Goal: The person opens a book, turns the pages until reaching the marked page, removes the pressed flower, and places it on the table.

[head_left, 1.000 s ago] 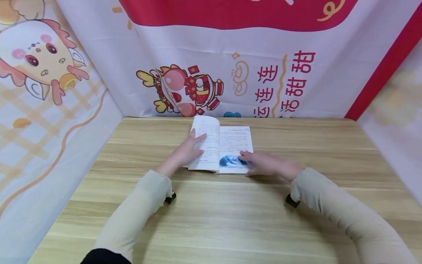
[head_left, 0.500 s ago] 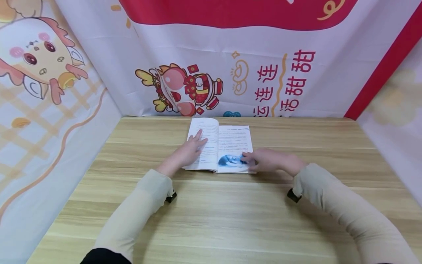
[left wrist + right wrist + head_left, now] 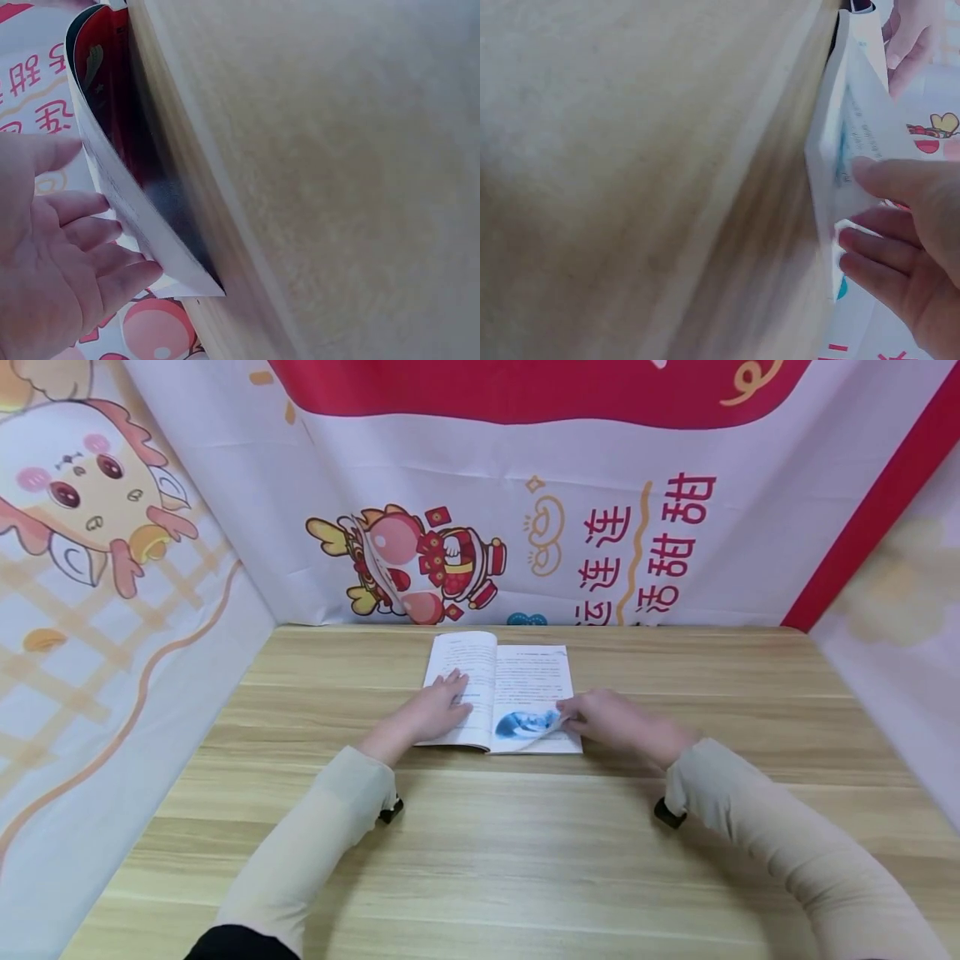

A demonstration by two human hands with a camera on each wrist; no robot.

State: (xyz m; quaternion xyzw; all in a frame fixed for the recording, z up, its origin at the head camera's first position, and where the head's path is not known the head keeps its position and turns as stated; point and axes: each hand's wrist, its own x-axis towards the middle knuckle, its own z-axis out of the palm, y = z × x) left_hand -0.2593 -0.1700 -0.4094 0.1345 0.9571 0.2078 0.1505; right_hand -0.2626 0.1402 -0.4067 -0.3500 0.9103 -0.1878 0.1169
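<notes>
An open book (image 3: 528, 675) with printed white pages lies on the wooden table, a blue picture low on its right-hand page. My left hand (image 3: 431, 710) rests on the left page, fingers fairly straight. From the left wrist view, that hand (image 3: 64, 255) lies along the page, while the dark and red cover (image 3: 124, 97) curves up off the table. At the lower right corner, my right hand (image 3: 606, 717) pinches a page, whose corner bends upward. The right wrist view has the thumb on the lifted page (image 3: 864, 124), with the other fingers behind it.
The wooden table (image 3: 480, 860) stretches in front of the book and to both sides. A printed cloth (image 3: 465, 460) with cartoon figures and red lettering hangs behind the table's far edge. Patterned cloths flank it left and right. Dark wrist devices (image 3: 670, 812) show beneath the sleeves.
My right hand has gone from touching the right page to pinching and raising its lower corner. My left hand has slid slightly down the left page, which lies flatter.
</notes>
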